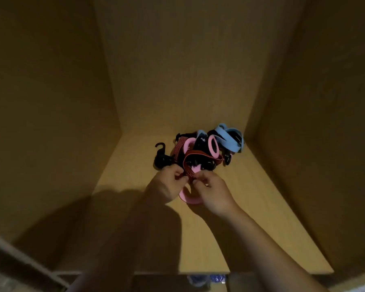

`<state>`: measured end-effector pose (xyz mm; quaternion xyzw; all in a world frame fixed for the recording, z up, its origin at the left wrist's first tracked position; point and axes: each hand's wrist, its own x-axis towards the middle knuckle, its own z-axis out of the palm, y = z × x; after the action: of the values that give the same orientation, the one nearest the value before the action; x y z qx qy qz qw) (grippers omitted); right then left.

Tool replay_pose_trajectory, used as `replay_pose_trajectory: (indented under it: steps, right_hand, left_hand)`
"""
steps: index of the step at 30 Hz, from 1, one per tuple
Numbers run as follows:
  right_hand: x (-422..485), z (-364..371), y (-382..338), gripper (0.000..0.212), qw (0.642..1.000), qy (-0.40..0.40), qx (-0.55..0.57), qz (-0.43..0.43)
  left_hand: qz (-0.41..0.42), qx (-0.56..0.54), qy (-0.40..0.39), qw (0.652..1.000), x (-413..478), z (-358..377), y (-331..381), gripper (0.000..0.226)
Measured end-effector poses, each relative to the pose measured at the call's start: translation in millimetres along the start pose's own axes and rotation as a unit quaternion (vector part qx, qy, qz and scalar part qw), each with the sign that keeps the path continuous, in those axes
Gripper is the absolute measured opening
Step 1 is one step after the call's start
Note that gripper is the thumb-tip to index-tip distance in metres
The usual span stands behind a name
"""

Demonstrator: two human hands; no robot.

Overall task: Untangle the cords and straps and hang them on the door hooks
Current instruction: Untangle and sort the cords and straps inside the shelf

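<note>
Both bare forearms reaching forward, converging at centre. Left hand (169,183) and right hand (214,191) working close together, backs facing up, fingers (199,178) curling inward, each hand pinching same red strap (190,174).

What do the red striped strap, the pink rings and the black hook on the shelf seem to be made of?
Red striped strap: seemingly woven elastic fabric, matte; black lines run along it and it bends softly.
Pink rings: probably foam or soft rubber, matte; thick, rounded, no shine.
Black hook: hard plastic or coated metal, a stiff curve; dim light leaves this open.
</note>
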<state>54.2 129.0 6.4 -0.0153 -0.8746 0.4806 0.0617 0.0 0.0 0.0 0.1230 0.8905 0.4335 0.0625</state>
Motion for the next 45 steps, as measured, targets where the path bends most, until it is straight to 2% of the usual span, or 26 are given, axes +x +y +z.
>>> replay_pose_trajectory:
  steps: [8, 13, 17, 20, 23, 25, 28, 31, 33, 35, 37, 39, 42, 45]
  right_hand:
    - [32.7, -1.1, 6.6, 0.024, 0.994, 0.060, -0.089, -0.028]
    - [51.8, -4.7, 10.8, 0.026, 0.979, 0.101, -0.165, -0.068]
    - [64.1, 2.6, 16.9, 0.041, 0.971, 0.090, -0.207, -0.081]
    - [68.1, 6.4, 16.4, 0.052, 0.969, 0.069, -0.231, -0.053]
    - [70.8, 8.1, 14.4, 0.053, 0.964, 0.082, -0.250, -0.035]
    - [72.5, 10.6, 15.6, 0.045, 0.963, 0.085, -0.255, -0.035]
    - [73.3, 15.6, 15.8, 0.026, 0.977, 0.093, -0.189, -0.040]
    - [69.3, 16.7, 11.9, 0.011, 0.996, 0.085, -0.034, -0.017]
    - [65.2, 16.8, 9.1, 0.013, 0.997, 0.059, 0.040, 0.024]
    - [60.4, 16.8, 6.7, 0.029, 0.996, 0.038, 0.055, 0.052]
    - [56.2, 16.4, 5.4, 0.044, 0.998, 0.012, 0.029, 0.052]
    - [53.4, 16.8, 5.5, 0.043, 0.998, -0.024, -0.043, 0.030]
    - [49.6, 18.7, 4.8, 0.031, 0.994, -0.037, -0.103, 0.018]
    - [46.7, 17.6, 5.2, 0.030, 0.988, -0.019, -0.155, 0.013]
  left_hand:
    - [-0.002, 0.044, 0.100, 0.994, 37.7, 7.2, -10.2, 0.052]
    - [0.010, -0.005, 0.074, 0.997, 56.8, 22.7, -31.2, 0.073]
    - [-0.002, -0.078, 0.086, 0.993, 51.1, 12.8, -17.0, 0.066]
    - [-0.042, -0.140, 0.053, 0.988, 50.1, 5.6, -13.8, 0.067]
    - [-0.046, -0.196, 0.050, 0.978, 51.4, -2.2, -14.1, 0.059]
    - [-0.039, -0.214, 0.053, 0.975, 50.8, -7.2, -12.4, 0.053]
    - [-0.019, -0.255, 0.047, 0.966, 47.9, -12.0, -7.8, 0.050]
    - [-0.024, -0.293, 0.042, 0.955, 44.6, -11.8, -6.5, 0.050]
    - [-0.032, -0.317, 0.042, 0.947, 42.6, -9.1, -9.5, 0.054]
    - [-0.042, -0.333, 0.038, 0.941, 39.4, -6.4, -14.5, 0.056]
    - [-0.057, -0.358, 0.024, 0.931, 34.9, -4.1, -17.1, 0.056]
    - [-0.078, -0.379, 0.012, 0.922, 32.3, -3.2, -17.9, 0.047]
    - [-0.083, -0.365, 0.023, 0.927, 30.1, -9.3, -14.3, 0.008]
    - [-0.078, -0.427, 0.020, 0.901, 32.0, -23.3, -3.5, 0.015]
